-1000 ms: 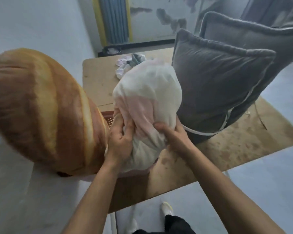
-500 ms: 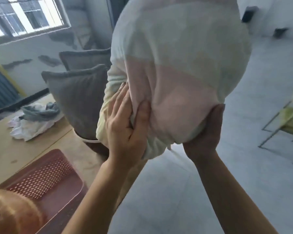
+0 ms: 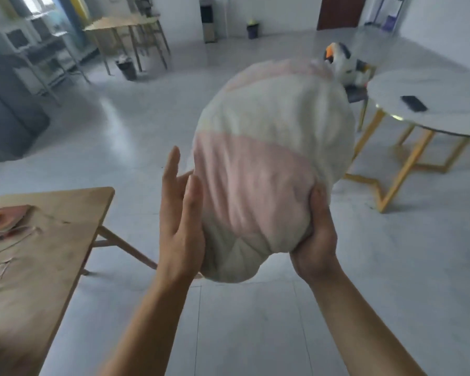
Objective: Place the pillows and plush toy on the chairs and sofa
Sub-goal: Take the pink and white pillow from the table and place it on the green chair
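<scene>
Carrying step: the pillow [image 3: 269, 158] hangs mid-air at centre, left grip [image 3: 179, 213] flat-fingered against its side, right grip [image 3: 315, 240] curled under it. Next, likely, walk it toward a seat; the chair [image 3: 356, 95] at one o'clock holds the plush toy [image 3: 340, 63].

wooden table [image 3: 65, 213], phone [image 3: 413, 103] on round table [image 3: 442, 82]

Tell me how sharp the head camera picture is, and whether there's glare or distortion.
Head view: the pillow, left hand and right hand are fairly crisp; the plush toy and far room look smeared; a pale glare streak lies on the floor at upper left; wide-angle distortion bows the round table near the edge.
</scene>
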Action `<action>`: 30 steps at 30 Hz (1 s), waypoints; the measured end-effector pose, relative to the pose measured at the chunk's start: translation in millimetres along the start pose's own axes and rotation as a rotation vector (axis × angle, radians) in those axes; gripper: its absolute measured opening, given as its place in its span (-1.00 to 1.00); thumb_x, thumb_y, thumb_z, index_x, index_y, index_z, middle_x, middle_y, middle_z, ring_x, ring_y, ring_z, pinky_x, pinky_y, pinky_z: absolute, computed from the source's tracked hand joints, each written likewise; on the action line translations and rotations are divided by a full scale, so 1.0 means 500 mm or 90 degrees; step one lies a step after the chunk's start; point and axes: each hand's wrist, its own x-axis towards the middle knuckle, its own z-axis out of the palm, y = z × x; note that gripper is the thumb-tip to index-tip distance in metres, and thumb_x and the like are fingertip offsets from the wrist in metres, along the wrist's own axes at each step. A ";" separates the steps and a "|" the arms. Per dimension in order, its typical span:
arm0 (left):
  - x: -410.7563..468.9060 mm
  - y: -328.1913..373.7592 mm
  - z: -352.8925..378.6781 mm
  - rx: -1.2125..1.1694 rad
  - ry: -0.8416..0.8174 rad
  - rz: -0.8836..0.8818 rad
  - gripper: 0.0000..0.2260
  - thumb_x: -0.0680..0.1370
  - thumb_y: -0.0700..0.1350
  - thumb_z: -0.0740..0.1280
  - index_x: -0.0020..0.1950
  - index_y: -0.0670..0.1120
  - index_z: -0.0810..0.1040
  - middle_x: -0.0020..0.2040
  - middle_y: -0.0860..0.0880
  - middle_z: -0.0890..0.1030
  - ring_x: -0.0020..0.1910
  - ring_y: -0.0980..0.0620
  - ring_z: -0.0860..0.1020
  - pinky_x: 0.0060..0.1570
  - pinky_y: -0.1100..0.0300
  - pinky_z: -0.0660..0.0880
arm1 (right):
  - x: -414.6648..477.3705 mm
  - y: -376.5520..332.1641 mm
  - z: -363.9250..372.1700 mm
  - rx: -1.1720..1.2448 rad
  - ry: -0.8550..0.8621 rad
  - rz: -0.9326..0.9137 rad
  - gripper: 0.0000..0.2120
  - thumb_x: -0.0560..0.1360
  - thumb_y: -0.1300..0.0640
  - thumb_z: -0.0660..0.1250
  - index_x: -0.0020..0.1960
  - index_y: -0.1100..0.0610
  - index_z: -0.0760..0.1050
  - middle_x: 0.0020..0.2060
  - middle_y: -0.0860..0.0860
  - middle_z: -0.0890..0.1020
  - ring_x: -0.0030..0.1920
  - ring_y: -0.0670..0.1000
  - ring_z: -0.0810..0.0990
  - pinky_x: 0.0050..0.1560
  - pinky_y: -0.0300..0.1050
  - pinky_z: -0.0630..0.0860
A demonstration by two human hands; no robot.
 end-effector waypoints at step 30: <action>1.129 -0.661 1.133 -0.215 -0.188 -0.498 -0.71 0.69 0.05 0.18 0.34 0.00 0.55 0.23 0.07 0.69 0.23 0.12 0.64 0.23 0.22 0.57 | 1.448 0.101 -0.938 0.043 0.266 0.271 -0.34 0.60 -0.37 -0.04 -0.09 -0.04 0.74 -0.22 -0.03 0.74 -0.21 -0.06 0.73 -0.22 -0.21 0.63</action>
